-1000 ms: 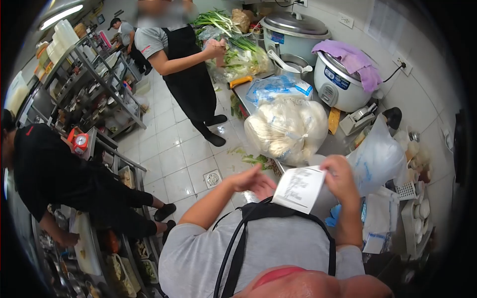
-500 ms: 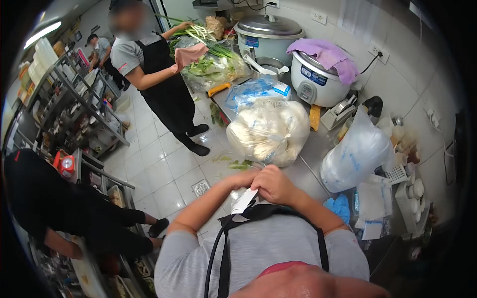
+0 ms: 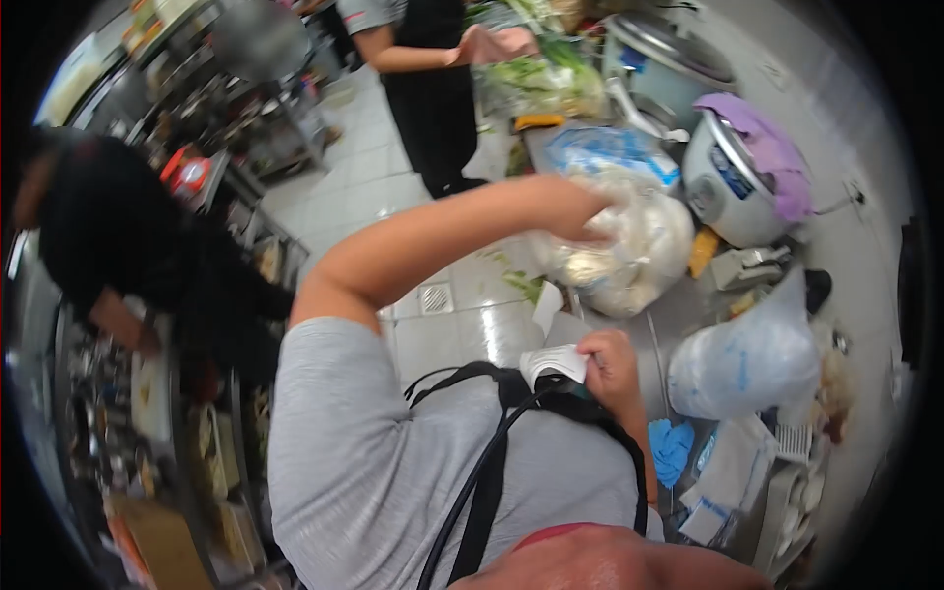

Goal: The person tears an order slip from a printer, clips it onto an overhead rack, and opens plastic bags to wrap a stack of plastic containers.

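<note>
My left hand (image 3: 578, 208), smeared by motion, is stretched out over a knotted clear plastic bag (image 3: 644, 251) of pale, rounded contents. Its fingers are too blurred to read, and I cannot tell whether it touches the bag. Close to my chest, my right hand (image 3: 612, 369) is closed on the edge of a curled white paper strip (image 3: 553, 364) with faint printing. A loose white piece sticks up beside the strip, near the counter's edge. Behind the bag lies blue-printed plastic wrapping (image 3: 605, 152).
Two large cookers stand along the wall, the nearer cooker (image 3: 737, 182) under a purple cloth (image 3: 767, 147). Right of me are a roll of plastic bags (image 3: 737, 354) and a blue glove (image 3: 671, 450). One co-worker (image 3: 428, 88) stands ahead by bagged greens; another (image 3: 147, 226) bends at left-hand shelving.
My hands have parted. The left has swung forward over the knotted bag, while the right stays near my chest with the paper strip. My view has shifted and turned.
</note>
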`<state>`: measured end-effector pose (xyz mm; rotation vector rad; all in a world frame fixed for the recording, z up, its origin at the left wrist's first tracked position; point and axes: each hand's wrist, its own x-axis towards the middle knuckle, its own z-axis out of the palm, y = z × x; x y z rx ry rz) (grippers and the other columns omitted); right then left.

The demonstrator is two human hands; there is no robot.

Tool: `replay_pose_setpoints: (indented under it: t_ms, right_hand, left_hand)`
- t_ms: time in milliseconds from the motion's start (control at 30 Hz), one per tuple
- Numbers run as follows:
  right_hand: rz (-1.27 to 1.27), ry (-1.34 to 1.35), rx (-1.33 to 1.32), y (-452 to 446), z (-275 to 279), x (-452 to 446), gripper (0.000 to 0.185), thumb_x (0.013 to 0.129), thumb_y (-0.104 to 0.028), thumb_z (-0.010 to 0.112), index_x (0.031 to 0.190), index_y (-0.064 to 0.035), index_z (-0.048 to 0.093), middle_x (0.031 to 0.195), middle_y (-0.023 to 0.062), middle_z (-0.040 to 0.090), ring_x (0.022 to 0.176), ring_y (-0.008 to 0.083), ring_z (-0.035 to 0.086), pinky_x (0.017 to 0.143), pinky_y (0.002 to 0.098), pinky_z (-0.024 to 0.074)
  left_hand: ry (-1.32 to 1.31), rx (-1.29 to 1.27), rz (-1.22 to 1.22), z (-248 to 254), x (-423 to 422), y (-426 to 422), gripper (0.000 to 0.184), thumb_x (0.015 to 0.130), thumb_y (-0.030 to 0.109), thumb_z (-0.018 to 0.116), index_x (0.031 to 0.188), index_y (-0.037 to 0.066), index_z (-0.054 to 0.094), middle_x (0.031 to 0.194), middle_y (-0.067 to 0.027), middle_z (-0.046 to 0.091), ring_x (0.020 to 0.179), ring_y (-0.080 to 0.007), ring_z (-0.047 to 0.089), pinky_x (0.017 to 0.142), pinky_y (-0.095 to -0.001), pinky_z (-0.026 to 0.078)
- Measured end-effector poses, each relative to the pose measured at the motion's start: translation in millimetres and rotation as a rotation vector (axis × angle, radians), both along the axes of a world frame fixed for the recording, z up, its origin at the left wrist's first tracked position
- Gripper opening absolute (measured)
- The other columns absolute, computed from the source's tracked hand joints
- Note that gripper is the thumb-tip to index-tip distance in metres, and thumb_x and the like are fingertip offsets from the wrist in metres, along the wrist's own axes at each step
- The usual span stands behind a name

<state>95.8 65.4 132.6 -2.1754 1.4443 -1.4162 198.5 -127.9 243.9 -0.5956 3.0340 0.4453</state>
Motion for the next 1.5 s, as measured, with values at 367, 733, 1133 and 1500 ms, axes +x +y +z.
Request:
replay_pose_setpoints:
  t_ms: [367,733,1133,1500]
  right_hand:
    - [0.123,-0.101,0.078,-28,-26,0,0.015,0.061,0.006,0.049,0.071,-0.0056,0.05,0.068,0.0077,0.053,0.064,0.0257,0.051,0.059,0.0329,0.0374]
    - [0.209,-0.016,0.052,-39,-3,17,0.013,0.063,0.004,0.049,0.071,-0.0066,0.05,0.068,0.0071,0.053,0.065,0.0254,0.051,0.06,0.0331,0.0373]
    - [-0.079,0.036,0.021,-27,0,4,0.014,0.062,0.003,0.05,0.07,-0.0072,0.05,0.069,0.0075,0.053,0.067,0.0255,0.051,0.064,0.0334,0.0378]
    - [-0.035,0.231,-0.301,-36,38,30,0.019,0.062,-0.005,0.057,0.076,-0.0136,0.05,0.074,0.0019,0.053,0.073,0.021,0.051,0.074,0.0358,0.0343]
  left_hand:
    - [-0.903,0.82,0.761,-166,297,154,0.059,0.074,0.048,0.049,0.118,0.01,0.041,0.112,-0.0154,0.049,0.094,-0.027,0.053,0.081,-0.0386,0.04]
    - [-0.116,0.021,1.65,-23,350,-24,0.08,0.073,0.037,0.052,0.128,-0.001,0.009,0.075,-0.0196,0.058,0.055,-0.0258,0.059,0.045,-0.0342,0.048]
    - [0.035,1.373,0.532,-159,167,17,0.049,0.084,0.043,0.035,0.106,0.002,0.049,0.087,-0.0134,0.058,0.073,-0.0196,0.058,0.069,-0.0281,0.046]
    - [0.398,2.433,0.093,-134,41,67,0.063,0.082,0.053,0.028,0.11,-0.002,0.041,0.084,-0.0158,0.056,0.065,-0.0214,0.058,0.05,-0.0295,0.049]
